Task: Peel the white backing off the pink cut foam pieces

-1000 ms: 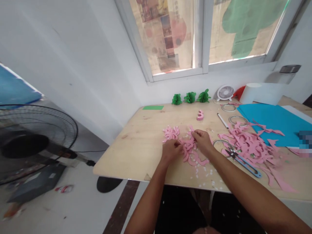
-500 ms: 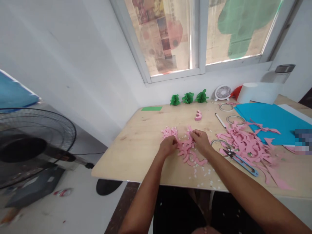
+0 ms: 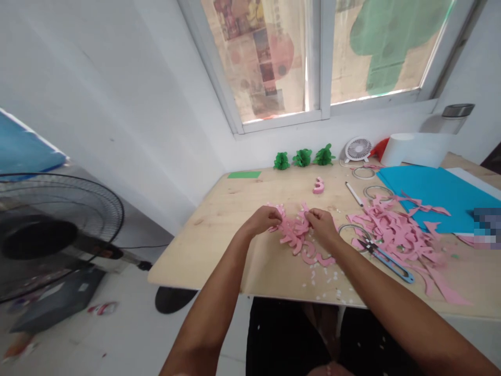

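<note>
My left hand point(image 3: 261, 219) is closed on a cluster of pink paper cut-outs point(image 3: 293, 231) at mid-table, fingers curled over its left end. My right hand point(image 3: 321, 223) pinches the same cluster from the right side. More curved pink pieces point(image 3: 317, 257) lie on the wooden table point(image 3: 227, 230) just in front of my right wrist, with small white scraps scattered toward the near edge.
A heap of pink offcuts point(image 3: 399, 235) lies to the right, with scissors point(image 3: 385, 256) on it, wire rings and a white pen point(image 3: 354, 193). A blue sheet point(image 3: 434, 193), small desk fan point(image 3: 358, 149), three green paper balls point(image 3: 302, 156) and a floor fan point(image 3: 47, 230) stand around.
My left hand has moved up and left onto the small pink pile, and the pink cluster has lifted slightly between both hands. My right hand has stayed put.
</note>
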`<action>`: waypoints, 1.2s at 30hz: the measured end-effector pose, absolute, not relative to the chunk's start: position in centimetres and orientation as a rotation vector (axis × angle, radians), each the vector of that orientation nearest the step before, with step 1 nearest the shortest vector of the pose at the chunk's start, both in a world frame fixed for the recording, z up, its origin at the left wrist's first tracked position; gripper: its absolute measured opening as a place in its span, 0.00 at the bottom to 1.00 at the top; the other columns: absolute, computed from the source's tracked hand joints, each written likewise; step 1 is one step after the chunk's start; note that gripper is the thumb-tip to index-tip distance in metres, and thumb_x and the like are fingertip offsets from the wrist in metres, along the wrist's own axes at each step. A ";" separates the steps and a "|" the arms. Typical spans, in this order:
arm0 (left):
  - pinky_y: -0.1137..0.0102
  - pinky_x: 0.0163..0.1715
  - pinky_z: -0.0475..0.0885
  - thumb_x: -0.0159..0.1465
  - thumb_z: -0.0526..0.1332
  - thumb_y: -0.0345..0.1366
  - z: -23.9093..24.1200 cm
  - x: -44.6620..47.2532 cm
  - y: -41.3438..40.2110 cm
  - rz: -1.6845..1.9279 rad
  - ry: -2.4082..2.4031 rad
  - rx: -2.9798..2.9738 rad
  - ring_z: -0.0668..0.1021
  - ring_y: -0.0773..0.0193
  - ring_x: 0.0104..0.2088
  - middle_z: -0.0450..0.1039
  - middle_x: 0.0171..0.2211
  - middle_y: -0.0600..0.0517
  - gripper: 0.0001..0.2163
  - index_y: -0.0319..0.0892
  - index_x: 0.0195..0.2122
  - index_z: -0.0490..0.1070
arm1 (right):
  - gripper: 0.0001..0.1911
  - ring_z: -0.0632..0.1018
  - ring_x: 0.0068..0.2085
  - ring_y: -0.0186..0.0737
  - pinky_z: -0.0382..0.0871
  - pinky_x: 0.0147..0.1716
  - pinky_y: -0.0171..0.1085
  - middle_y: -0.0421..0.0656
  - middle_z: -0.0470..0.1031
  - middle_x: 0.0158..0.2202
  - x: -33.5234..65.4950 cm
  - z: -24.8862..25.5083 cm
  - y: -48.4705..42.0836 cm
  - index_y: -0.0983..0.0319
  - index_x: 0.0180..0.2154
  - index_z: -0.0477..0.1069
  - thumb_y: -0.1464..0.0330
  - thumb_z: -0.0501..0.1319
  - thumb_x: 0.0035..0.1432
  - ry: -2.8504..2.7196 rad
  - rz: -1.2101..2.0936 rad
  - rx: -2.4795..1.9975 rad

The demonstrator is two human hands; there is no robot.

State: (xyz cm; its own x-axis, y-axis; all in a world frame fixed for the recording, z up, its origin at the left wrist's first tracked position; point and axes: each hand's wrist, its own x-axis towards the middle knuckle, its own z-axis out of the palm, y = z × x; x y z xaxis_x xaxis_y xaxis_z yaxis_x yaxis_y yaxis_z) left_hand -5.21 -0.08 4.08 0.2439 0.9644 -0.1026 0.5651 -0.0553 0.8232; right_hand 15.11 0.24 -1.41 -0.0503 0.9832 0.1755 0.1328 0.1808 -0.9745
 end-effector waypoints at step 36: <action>0.75 0.20 0.65 0.49 0.56 0.22 0.6 -1.6 1.1 0.568 1.685 1.684 0.71 0.69 0.17 0.68 0.16 0.55 0.09 0.37 0.31 0.69 | 0.07 0.71 0.29 0.34 0.68 0.34 0.37 0.38 0.70 0.24 14.3 -1.1 0.1 0.61 0.24 0.69 0.66 0.66 0.44 -0.670 1.856 -0.586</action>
State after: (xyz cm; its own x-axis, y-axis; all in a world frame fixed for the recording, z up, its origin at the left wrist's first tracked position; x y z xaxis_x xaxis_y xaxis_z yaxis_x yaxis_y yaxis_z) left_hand -1.59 1.08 0.57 0.0671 0.9853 -0.1569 0.6888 0.0680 0.7217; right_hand 14.30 0.13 -1.10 -0.3494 0.9327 -0.0896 -0.6607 -0.3131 -0.6822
